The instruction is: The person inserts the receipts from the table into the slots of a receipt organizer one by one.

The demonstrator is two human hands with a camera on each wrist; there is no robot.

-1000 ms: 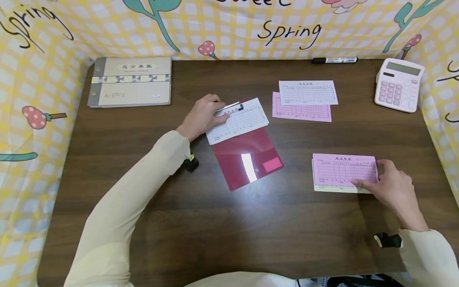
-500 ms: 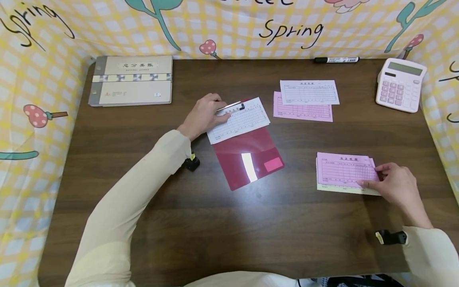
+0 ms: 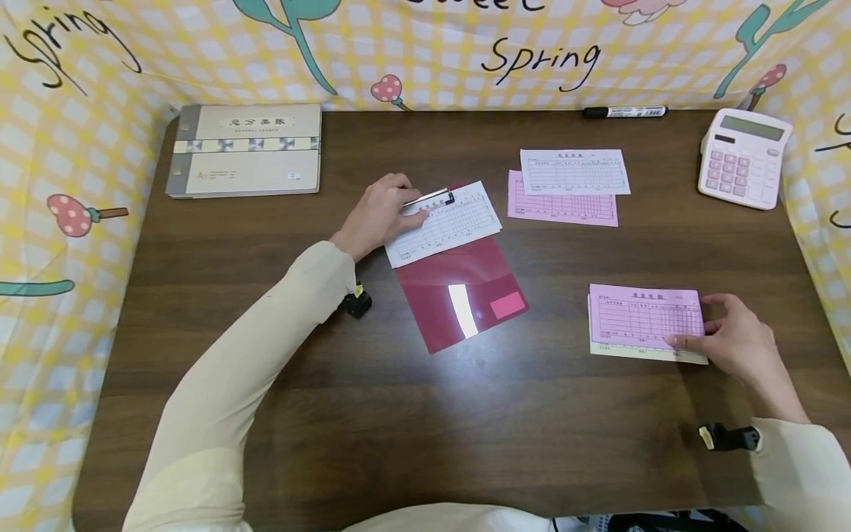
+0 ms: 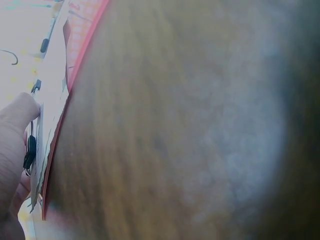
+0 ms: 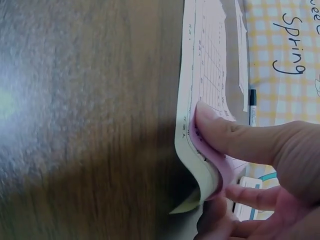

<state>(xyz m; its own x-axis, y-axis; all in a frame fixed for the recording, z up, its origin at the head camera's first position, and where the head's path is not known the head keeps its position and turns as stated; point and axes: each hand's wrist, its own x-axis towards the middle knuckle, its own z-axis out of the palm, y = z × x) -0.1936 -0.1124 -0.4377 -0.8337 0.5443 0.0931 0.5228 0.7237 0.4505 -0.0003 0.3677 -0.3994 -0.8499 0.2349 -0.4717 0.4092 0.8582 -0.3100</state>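
My left hand (image 3: 379,210) grips the top of a dark red clipboard (image 3: 425,303) by its metal clip (image 3: 428,198), thumb on the white form (image 3: 452,230) held there. In the left wrist view, fingers show behind the board's edge, partly hidden. At the right, my right hand (image 3: 738,340) pinches the right edge of a small stack of forms, a pink form (image 3: 638,314) on top and a pale green form (image 3: 631,350) showing below it. In the right wrist view, the thumb (image 5: 220,132) presses on the pink form, and the stack's end bends down over the fingers underneath.
A white form (image 3: 575,171) overlaps another pink form (image 3: 565,209) behind the stack. At the back stand a grey ledger (image 3: 246,159) on the left, a black marker (image 3: 625,112), and a white calculator (image 3: 744,159) on the right. Patterned cloth (image 3: 425,66) borders the table.
The right hand and its stack have shifted slightly right. Half a second ago the pink forms' right edges were stepped; now they line up more closely. The left hand stays on the clipboard.
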